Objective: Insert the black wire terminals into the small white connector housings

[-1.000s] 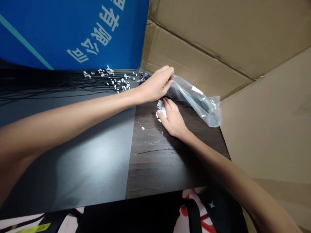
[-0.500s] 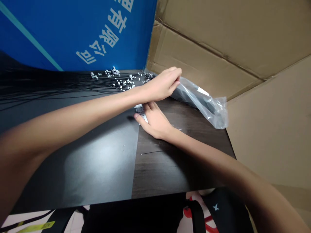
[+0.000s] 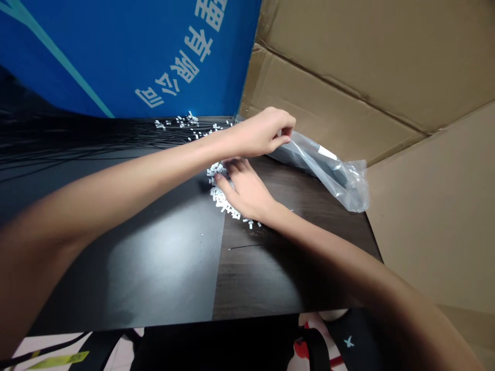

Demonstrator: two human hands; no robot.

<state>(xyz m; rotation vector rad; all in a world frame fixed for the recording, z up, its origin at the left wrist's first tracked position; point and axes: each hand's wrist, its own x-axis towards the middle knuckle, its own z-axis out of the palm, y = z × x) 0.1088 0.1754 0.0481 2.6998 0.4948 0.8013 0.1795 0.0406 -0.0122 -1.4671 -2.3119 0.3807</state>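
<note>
My left hand (image 3: 269, 131) reaches across from the left above my right hand. Its fingers are closed on the edge of a clear plastic bag (image 3: 336, 175), which lies on the table with dark contents inside. My right hand (image 3: 249, 188) rests with thumb and fingers apart on a pile of small white connectors (image 3: 224, 202). Part of this pile is hidden under the palm and fingers. Behind my left forearm lie black wires (image 3: 116, 129) with more white connectors (image 3: 189, 121) at their ends.
A blue panel (image 3: 154, 46) with white characters stands at the back left. Brown cardboard (image 3: 328, 103) stands behind the bag. One short black wire (image 3: 245, 247) lies on the dark wood-look table (image 3: 263, 288), beside a smooth dark sheet (image 3: 154, 268).
More of the white connectors now show, spread around and below my right hand on the table. My left hand keeps its grip on the bag. The whole view has shifted slightly.
</note>
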